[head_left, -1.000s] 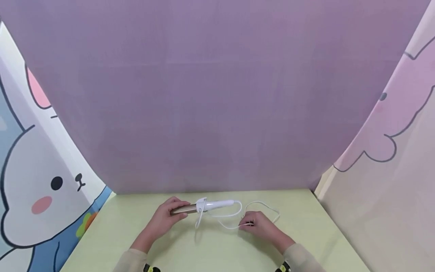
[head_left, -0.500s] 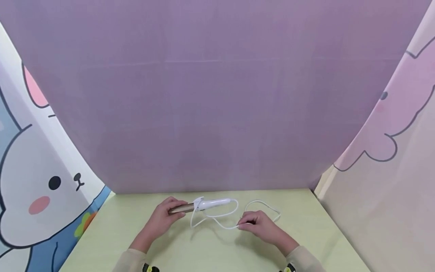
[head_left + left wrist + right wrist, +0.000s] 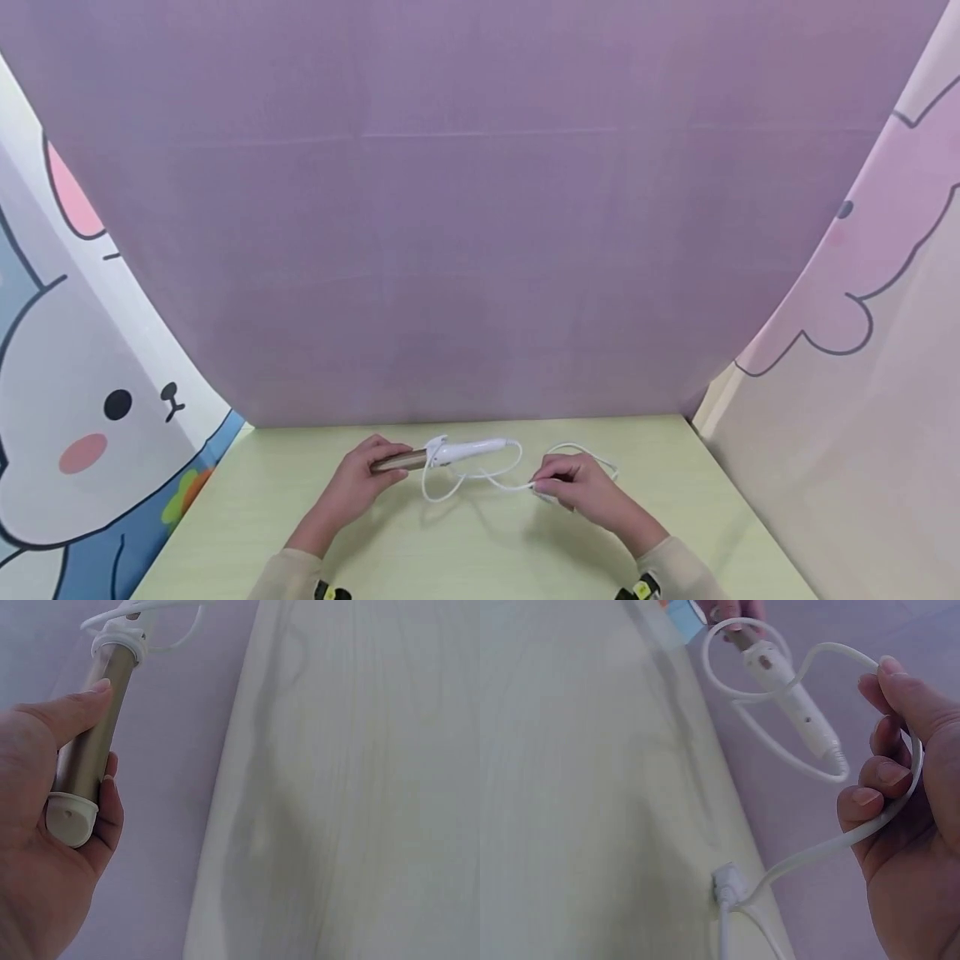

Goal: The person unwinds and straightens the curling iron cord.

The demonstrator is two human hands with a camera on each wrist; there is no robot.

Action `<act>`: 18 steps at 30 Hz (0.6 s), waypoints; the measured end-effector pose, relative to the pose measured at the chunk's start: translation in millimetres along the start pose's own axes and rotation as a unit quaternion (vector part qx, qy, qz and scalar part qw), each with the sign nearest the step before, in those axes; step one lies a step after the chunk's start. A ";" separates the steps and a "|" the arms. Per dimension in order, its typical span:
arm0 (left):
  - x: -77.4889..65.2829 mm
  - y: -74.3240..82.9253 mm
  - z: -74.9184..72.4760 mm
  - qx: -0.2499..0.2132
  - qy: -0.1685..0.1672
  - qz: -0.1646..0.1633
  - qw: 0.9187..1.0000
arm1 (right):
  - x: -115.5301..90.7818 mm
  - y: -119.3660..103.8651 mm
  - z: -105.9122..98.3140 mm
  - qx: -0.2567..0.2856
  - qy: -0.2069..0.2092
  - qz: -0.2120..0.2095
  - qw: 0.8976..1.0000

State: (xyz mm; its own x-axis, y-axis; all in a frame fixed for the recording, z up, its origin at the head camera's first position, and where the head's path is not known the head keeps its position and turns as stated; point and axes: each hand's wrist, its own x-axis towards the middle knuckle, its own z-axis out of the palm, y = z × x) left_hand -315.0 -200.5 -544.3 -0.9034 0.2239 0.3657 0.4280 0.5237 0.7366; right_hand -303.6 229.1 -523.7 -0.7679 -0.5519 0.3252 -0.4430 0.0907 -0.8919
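Observation:
A curling iron [image 3: 468, 451] with a white handle and a gold-brown barrel is held level above the table, handle to the right. My left hand [image 3: 356, 481] grips the barrel, thumb and fingers around it near the white end cap [image 3: 71, 820]. The white power cord [image 3: 821, 850] leaves the handle, bends back and makes a loop by the clamp end; whether it wraps fully around the iron I cannot tell. My right hand [image 3: 587, 492] pinches the cord between thumb and forefinger, and more cord runs through the curled fingers. Below that hand, in the right wrist view, is a white plug [image 3: 729, 883].
The pale yellow-green table [image 3: 420, 558] ends at a purple backdrop [image 3: 480, 250]. A curtain with a cartoon rabbit [image 3: 82, 417] hangs on the left, and a pink-patterned curtain [image 3: 862, 350] on the right. Another stretch of cord lies behind the right hand.
My right hand has moved slightly right and up with the cord, after first shifting a little left. The loop beside the iron has widened and rounded. The left hand has barely moved.

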 end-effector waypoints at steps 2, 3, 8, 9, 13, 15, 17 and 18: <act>-0.1 -0.5 0.4 0.002 -0.002 -0.004 1.000 | 1.6 -2.1 -2.4 0.000 0.007 -0.002 1.000; -0.3 -0.7 0.6 0.004 -0.003 -0.005 1.000 | 2.4 -2.9 -3.4 0.001 0.010 -0.003 1.000; -1.8 -1.5 1.2 0.001 -0.011 -0.018 1.000 | 5.6 -6.8 -6.3 0.006 0.017 -0.010 1.000; -2.1 -1.6 1.2 0.001 -0.014 -0.019 1.000 | 6.2 -7.4 -6.7 0.009 0.017 -0.010 1.000; -3.0 -1.6 1.5 0.004 -0.023 -0.020 1.000 | 8.9 -10.3 -7.8 0.012 0.018 -0.013 1.000; -3.3 -1.2 1.9 0.008 -0.028 -0.016 0.999 | 10.3 -11.7 -8.5 0.008 0.021 -0.016 1.000; -3.5 -0.8 2.0 0.009 -0.030 -0.011 0.999 | 12.1 -13.2 -9.5 0.002 0.024 -0.020 1.000; -3.5 -0.9 2.1 0.009 -0.031 -0.009 0.999 | 13.0 -14.1 -10.2 -0.001 0.026 -0.022 0.999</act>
State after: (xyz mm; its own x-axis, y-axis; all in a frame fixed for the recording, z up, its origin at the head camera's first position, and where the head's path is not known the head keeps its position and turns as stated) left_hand -312.3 -200.1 -547.4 -0.9108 0.2654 0.3161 0.4121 0.5420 0.7324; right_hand -312.1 229.1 -503.6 -0.7709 -0.5111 0.3801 -0.4772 0.0682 -0.8761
